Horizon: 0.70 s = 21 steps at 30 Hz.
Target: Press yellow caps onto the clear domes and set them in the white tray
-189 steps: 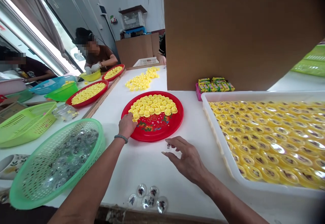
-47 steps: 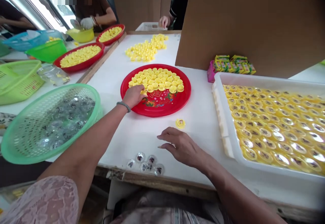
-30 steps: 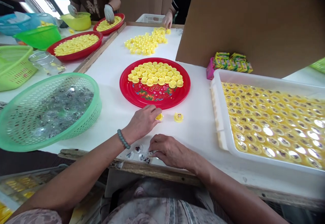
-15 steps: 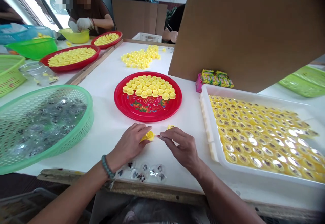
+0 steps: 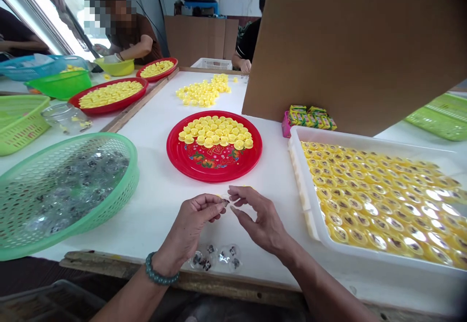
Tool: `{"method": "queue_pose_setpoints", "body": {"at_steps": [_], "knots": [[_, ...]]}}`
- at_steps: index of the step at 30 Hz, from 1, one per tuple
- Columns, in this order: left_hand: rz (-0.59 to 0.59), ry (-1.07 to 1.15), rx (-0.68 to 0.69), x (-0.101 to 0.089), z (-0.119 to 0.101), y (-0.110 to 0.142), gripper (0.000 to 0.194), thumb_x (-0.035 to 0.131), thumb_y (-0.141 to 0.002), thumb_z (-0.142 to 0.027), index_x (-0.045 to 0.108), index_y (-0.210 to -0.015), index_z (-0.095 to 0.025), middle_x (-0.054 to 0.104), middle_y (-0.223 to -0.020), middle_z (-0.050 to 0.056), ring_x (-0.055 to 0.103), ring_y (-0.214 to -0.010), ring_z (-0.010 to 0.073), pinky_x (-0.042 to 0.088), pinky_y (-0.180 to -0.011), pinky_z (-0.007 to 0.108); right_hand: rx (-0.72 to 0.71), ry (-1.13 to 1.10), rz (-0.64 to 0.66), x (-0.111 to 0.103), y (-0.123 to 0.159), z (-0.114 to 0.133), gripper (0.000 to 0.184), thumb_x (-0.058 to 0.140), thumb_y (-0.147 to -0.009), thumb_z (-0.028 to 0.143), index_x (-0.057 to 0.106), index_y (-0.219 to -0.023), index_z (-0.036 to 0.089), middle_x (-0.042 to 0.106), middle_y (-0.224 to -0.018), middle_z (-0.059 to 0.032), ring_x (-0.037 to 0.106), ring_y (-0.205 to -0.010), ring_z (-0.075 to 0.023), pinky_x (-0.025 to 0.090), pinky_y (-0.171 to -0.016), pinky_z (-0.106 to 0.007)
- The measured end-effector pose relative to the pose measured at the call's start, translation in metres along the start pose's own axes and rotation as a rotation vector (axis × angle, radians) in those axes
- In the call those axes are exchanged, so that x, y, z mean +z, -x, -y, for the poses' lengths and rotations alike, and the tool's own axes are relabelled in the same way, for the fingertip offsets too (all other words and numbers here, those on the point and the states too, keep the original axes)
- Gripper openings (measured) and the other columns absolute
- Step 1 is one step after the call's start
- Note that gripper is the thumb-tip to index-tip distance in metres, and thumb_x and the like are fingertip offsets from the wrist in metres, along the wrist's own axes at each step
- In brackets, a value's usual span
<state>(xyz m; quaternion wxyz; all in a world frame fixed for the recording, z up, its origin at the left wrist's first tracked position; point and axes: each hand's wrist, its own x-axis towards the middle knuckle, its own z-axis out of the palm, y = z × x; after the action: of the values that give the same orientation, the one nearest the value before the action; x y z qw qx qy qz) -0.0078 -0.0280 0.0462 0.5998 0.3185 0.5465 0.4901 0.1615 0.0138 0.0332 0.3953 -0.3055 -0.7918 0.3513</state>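
My left hand pinches a small clear plastic disc with a dark print between thumb and forefinger. Thumb and fingers apart, my right hand is close against the disc's right side; whether it touches is unclear. Several clear discs with panda-like prints lie by the table's front edge, below my wrists. Beyond my hands is a red round tray, its far half covered with small yellow cup-shaped pieces. A trace of yellow shows behind my right fingers, mostly hidden.
On the left, a green mesh basket holds many clear discs. A white tray of yellow pieces with printed clear tops stands right, before a cardboard panel. Loose yellow pieces lie farther back. Co-workers sit beyond.
The yellow cup has left my left hand, which now pinches a clear disc. My right hand has opened from its pinch on a thin item. The view has tilted slightly up.
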Motion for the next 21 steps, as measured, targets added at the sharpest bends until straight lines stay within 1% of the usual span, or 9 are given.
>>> {"method": "queue_pose_setpoints", "body": {"at_steps": [2,4,8,10,13,15,18,19,21], "knots": [[-0.01,-0.043,0.053,-0.001,-0.001,0.001,0.021,0.07,-0.069,-0.025,0.067,-0.087,-0.014,0.065,-0.078,0.003,0.053,-0.068,0.0108,0.042,-0.065,0.02,0.076,-0.096,0.094,-0.001,-0.002,0.002,0.036,0.053,-0.088,0.02,0.052,-0.123,0.023,0.064,-0.097,-0.0056,0.06,-0.081,-0.0133,0.053,-0.074,-0.029],[-0.014,-0.067,0.07,-0.001,0.0,0.003,0.022,0.07,-0.069,-0.023,0.066,-0.089,-0.015,0.066,-0.078,0.003,0.055,-0.07,0.0114,0.043,-0.066,0.021,0.068,-0.098,0.125,0.0,-0.002,0.002,0.035,0.055,-0.087,0.022,0.054,-0.121,0.022,0.064,-0.094,-0.0053,0.06,-0.081,-0.0135,0.053,-0.074,-0.029],[-0.002,-0.108,0.022,0.0,0.008,0.004,0.018,0.07,-0.07,-0.025,0.067,-0.084,-0.015,0.068,-0.075,0.004,0.06,-0.069,0.0136,0.045,-0.066,0.022,-0.079,0.084,0.116,0.004,0.002,-0.005,0.041,0.06,-0.084,0.022,0.052,-0.124,0.023,0.063,-0.101,-0.0077,0.06,-0.089,-0.0173,0.052,-0.075,-0.031],[-0.007,-0.134,0.009,-0.001,0.012,0.003,0.017,0.071,-0.07,-0.029,0.068,-0.079,-0.014,0.069,-0.074,0.005,0.06,-0.069,0.0141,0.045,-0.065,0.022,-0.131,0.179,0.116,0.006,0.003,-0.007,0.038,0.059,-0.085,0.022,0.052,-0.123,0.023,0.063,-0.101,-0.0082,0.059,-0.091,-0.0188,0.052,-0.076,-0.032],[-0.032,-0.202,0.045,-0.003,0.016,0.002,0.019,0.072,-0.069,-0.032,0.068,-0.073,-0.014,0.068,-0.071,0.004,0.059,-0.068,0.0138,0.045,-0.065,0.021,-0.164,0.251,0.088,0.007,0.004,-0.007,0.034,0.057,-0.086,0.022,0.054,-0.12,0.021,0.063,-0.098,-0.0086,0.059,-0.089,-0.0188,0.051,-0.074,-0.032],[-0.048,-0.22,0.081,-0.004,0.018,0.002,0.018,0.071,-0.07,-0.032,0.068,-0.076,-0.015,0.068,-0.073,0.003,0.059,-0.069,0.0139,0.045,-0.065,0.021,-0.173,0.25,0.067,0.008,0.004,-0.006,0.034,0.056,-0.087,0.022,0.053,-0.12,0.021,0.063,-0.097,-0.0085,0.06,-0.087,-0.018,0.051,-0.073,-0.031],[-0.063,-0.23,0.131,-0.003,0.018,0.002,0.02,0.068,-0.073,-0.029,0.068,-0.09,-0.018,0.069,-0.081,0.003,0.061,-0.074,0.015,0.048,-0.07,0.023,-0.109,0.171,0.017,0.011,0.004,-0.005,0.031,0.057,-0.086,0.02,0.055,-0.117,0.022,0.063,-0.091,-0.006,0.06,-0.075,-0.0141,0.051,-0.066,-0.027],[-0.06,-0.245,0.145,-0.003,0.018,0.002,0.02,0.067,-0.074,-0.028,0.067,-0.091,-0.018,0.069,-0.083,0.003,0.062,-0.076,0.0154,0.048,-0.071,0.024,-0.065,0.129,-0.009,0.012,0.004,-0.005,0.028,0.058,-0.085,0.02,0.058,-0.112,0.022,0.063,-0.086,-0.0044,0.059,-0.07,-0.0126,0.05,-0.064,-0.025],[-0.044,-0.289,0.169,-0.003,0.017,0.003,0.016,0.066,-0.075,-0.027,0.067,-0.088,-0.018,0.069,-0.084,0.003,0.062,-0.077,0.0159,0.048,-0.073,0.025,0.025,0.043,-0.06,0.013,0.004,-0.005,0.02,0.063,-0.081,0.02,0.062,-0.101,0.021,0.061,-0.076,-0.0014,0.057,-0.063,-0.0107,0.049,-0.059,-0.023]]}}
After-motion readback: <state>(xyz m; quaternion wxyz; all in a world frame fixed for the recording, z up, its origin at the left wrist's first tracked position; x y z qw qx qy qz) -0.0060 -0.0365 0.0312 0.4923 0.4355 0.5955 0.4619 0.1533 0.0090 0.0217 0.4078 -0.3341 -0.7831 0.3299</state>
